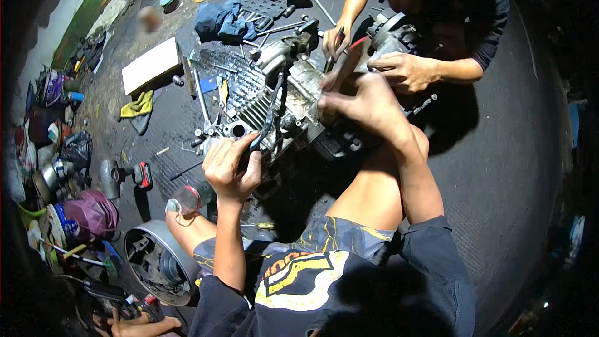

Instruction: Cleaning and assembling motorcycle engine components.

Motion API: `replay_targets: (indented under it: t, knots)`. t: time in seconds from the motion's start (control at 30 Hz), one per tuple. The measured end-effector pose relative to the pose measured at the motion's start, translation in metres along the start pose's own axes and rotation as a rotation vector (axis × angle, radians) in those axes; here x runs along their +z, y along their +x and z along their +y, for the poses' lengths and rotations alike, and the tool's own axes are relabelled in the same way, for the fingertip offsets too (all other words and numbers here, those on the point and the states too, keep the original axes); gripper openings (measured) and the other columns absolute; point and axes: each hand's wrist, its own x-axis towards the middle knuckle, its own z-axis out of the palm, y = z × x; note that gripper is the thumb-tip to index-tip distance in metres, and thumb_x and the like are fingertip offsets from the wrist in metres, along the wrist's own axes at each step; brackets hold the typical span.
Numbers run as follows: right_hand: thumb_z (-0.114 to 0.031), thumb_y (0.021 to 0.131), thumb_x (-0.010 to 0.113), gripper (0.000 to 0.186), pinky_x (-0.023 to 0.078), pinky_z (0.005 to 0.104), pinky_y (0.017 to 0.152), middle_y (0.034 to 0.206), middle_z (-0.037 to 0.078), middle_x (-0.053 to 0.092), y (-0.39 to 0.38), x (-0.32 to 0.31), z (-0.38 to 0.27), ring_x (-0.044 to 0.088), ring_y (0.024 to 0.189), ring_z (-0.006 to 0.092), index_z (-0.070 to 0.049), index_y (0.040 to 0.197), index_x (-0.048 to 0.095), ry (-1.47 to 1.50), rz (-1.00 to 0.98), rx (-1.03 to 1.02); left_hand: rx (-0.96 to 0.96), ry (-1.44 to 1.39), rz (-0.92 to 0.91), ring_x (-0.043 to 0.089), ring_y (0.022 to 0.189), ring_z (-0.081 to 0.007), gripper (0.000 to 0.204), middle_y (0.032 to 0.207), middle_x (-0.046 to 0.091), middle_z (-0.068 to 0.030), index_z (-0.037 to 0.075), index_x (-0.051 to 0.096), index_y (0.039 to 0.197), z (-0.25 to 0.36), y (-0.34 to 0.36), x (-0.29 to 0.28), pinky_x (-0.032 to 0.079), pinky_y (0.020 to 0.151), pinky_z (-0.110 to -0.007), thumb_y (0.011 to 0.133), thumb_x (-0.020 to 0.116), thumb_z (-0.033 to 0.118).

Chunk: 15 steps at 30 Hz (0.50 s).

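The left hand [232, 168] grips a black handle [265, 126] against the engine [281, 103]. The right hand [365, 103] presses fingers on the engine's top, beside a co-worker's hands [405, 70].

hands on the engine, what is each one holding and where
Left hand grips a black hose near its lower end. Right hand rests on the engine casing's top edge; whether it grips cannot be told.

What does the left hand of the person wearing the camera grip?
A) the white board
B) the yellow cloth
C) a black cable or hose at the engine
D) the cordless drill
C: the left hand is closed around a black cable running up over the engine.
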Motion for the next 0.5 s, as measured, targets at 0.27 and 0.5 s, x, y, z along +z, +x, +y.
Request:
replay_targets:
  t: [0.27,0.5]
  knots:
    - [-0.012,0.085,0.075,0.020,0.055,0.0422,0.068,0.082,0.023,0.070,-0.013,0.060,-0.010,0.073,0.079,0.0375,-0.001,0.100,0.071,-0.345,0.115,-0.193,-0.034,-0.034,0.016,0.062,0.066,-0.0292,0.029,0.072,0.063,-0.0122,0.006,0.077,0.096,0.001,-0.002,0.006,0.049,0.066,-0.037,0.068,0.072,0.002]
    - [-0.022,0.084,0.079,0.025,0.055,0.0505,0.067,0.079,0.020,0.069,-0.015,0.059,-0.007,0.068,0.074,0.0438,-0.005,0.101,0.071,-0.641,0.327,-0.203,0.008,-0.026,-0.005,0.062,0.066,-0.0275,0.026,0.075,0.067,-0.0097,0.008,0.076,0.098,-0.009,-0.002,0.004,0.049,0.065,-0.037,0.072,0.075,0.008]
